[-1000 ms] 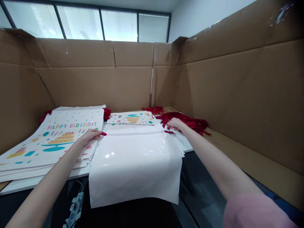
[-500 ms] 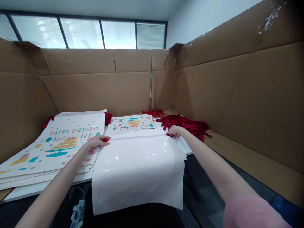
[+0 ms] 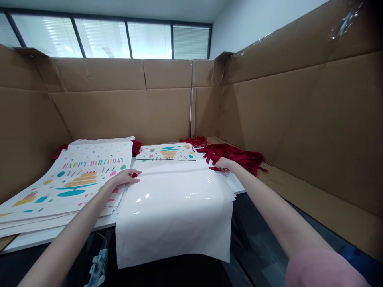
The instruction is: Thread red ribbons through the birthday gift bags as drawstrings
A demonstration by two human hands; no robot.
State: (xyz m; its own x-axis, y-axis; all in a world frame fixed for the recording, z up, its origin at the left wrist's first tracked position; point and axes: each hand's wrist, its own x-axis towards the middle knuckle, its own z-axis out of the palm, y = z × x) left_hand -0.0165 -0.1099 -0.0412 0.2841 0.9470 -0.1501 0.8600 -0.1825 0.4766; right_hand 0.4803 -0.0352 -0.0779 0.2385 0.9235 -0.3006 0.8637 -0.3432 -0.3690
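A glossy white sheet (image 3: 176, 203) lies in front of me, its lower part draping over the table's front edge. Beyond its upper edge shows a sheet with an upside-down cake print (image 3: 169, 152), crossed by a thin dark line. My left hand (image 3: 127, 176) is closed at the sheet's left edge, and my right hand (image 3: 224, 164) pinches its right edge. Small red bits show at the fingertips of both hands; I cannot tell whether they are ribbon or nails. Red ribbons (image 3: 233, 156) lie in a heap just beyond my right hand.
On the left rests a stack of "HAPPY BIRTHDAY" printed sheets (image 3: 89, 155), red ribbon (image 3: 136, 147) showing at its upper corners. Thinner red strands (image 3: 194, 141) lie at the back. Tall cardboard walls (image 3: 119, 113) surround the table. A power strip (image 3: 98, 267) hangs below the front edge.
Both hands keep their places at the sheet's side edges, with only a very slight shift of the right hand. The whole view has tilted a little.
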